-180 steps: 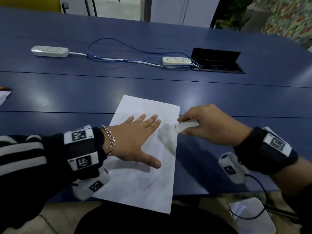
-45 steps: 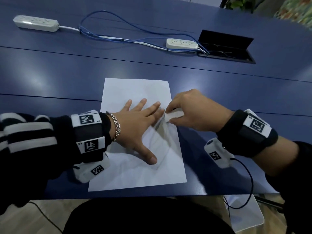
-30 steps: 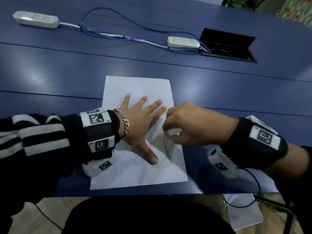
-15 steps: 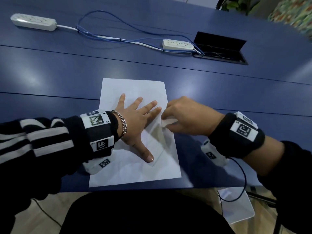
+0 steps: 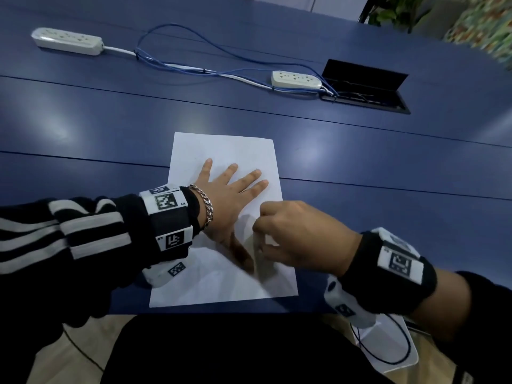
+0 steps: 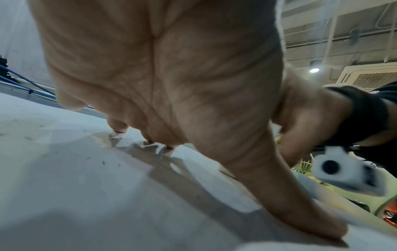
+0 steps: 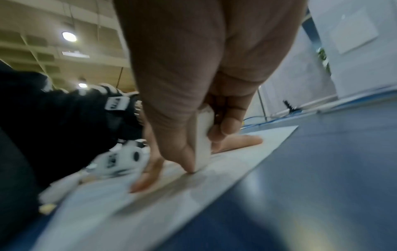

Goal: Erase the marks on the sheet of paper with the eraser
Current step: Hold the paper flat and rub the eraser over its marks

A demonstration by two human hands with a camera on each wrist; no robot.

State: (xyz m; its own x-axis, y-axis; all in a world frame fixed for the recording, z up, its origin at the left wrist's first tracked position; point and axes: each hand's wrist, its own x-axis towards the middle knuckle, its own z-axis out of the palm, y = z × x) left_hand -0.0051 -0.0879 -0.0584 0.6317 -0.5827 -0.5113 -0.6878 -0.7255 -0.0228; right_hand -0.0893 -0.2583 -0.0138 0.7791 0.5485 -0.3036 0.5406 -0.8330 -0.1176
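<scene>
eraser [image 7: 203, 141] in right hand [image 5: 299, 239] grip, tip on paper [image 5: 221, 284]

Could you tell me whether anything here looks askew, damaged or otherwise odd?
Nothing stands out. The paper lies flat under the left hand, slightly turned on the table, and the right hand rubs the eraser on it.
</scene>
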